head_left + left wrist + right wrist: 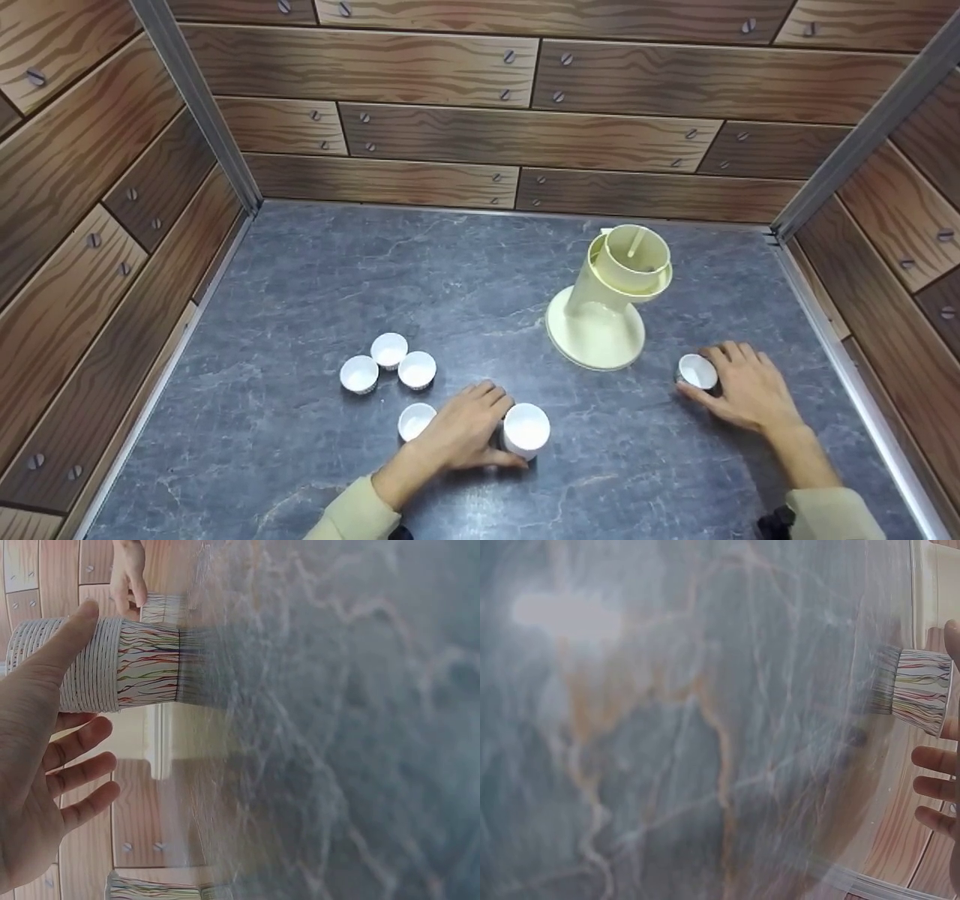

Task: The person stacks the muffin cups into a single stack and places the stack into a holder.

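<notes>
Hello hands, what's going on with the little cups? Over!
Left hand touching one cup, fingers relaxed. Right hand touching another cup. Cream dispenser stands between, apart from both.

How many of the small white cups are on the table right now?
6. Three cluster at left. One sits beside the left hand, which touches another. The right hand touches the sixth. Others could be hidden inside the cream dispenser.
</notes>
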### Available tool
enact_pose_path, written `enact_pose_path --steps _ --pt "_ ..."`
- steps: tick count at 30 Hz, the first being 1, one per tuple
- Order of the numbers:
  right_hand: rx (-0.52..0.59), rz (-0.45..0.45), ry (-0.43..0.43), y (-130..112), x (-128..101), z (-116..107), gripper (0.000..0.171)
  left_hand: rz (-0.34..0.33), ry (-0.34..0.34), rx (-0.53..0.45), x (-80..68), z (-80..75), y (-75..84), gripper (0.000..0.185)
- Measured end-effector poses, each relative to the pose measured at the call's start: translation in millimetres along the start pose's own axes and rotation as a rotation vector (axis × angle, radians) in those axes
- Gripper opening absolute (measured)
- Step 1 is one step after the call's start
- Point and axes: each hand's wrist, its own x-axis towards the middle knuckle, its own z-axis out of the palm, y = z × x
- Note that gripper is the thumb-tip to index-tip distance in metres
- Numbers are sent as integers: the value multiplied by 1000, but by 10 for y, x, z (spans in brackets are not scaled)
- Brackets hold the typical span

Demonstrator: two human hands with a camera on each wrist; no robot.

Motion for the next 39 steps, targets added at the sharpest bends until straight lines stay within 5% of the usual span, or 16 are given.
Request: enact_pose_path --steps 25,39 --pt "14 8 -17 -30 -1 15 74 -7 8 -26 6 -2 9 74" --pt "34 -102 91 -193 68 -58 64 -5 7 -37 3 4 4 74"
